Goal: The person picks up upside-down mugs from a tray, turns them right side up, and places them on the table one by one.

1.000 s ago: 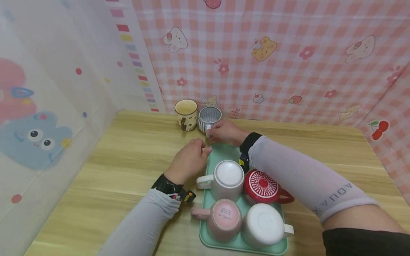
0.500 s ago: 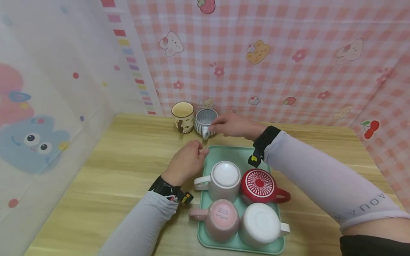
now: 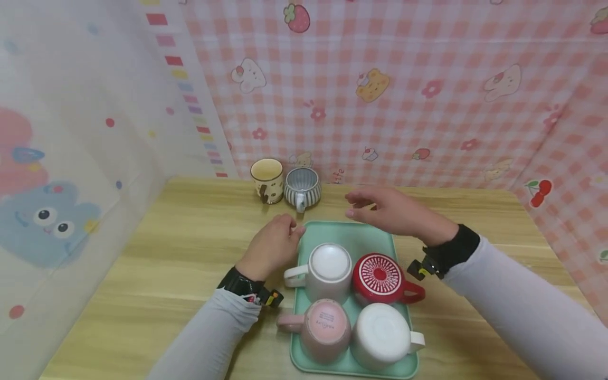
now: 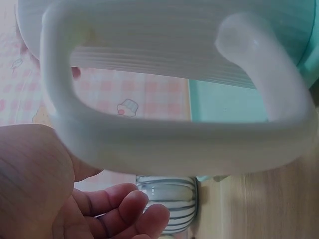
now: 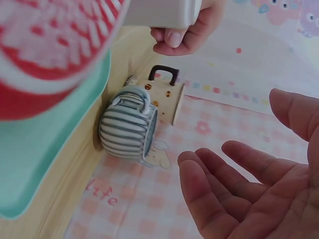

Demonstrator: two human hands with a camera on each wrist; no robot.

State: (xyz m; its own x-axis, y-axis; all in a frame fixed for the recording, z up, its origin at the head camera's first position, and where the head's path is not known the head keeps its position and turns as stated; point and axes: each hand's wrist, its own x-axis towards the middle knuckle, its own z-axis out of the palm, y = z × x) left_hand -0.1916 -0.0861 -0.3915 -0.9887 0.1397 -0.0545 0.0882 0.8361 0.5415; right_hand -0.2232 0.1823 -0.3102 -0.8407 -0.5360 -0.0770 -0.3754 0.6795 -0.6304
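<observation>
And here are both hands with nothing in them: the right hand (image 3: 399, 212) is at the upper right corner of the mint-green tray (image 3: 347, 233), fingers relaxed and thumb apart, a loose gap between them, while the left hand (image 3: 269, 245) sits at the tray's upper left corner, fingers softly bent, gripping nothing — whether it touches the rim, I cannot tell. Upper middle of the head view, the grey-and-white striped mug (image 3: 310, 198) stands upright on the wooden table (image 3: 199, 237), handle pointing toward the lower edge, right beside the yellow spotted mug (image 3: 272, 188), also upright. On the tray, four more, all bottoms up: the grey-white mug (image 3: 331, 264) upper left, the red mug (image 3: 380, 277) upper right, the pink mug (image 3: 326, 332) lower left, the plain white mug (image 3: 382, 332) lower right. Good handling here, I'd judge, means patience around that close upright pair: pinch one by its handle or steady it by its body, and part it from its neighbour without a knock. Those jutting tray handles look easy to snag, too; the right wrist camera (image 3: 423, 268) is near the red one, so arms should pass high. For the upturned mugs, a broad hold round the body should beat fingertips — smooth glaze may slip.
</observation>
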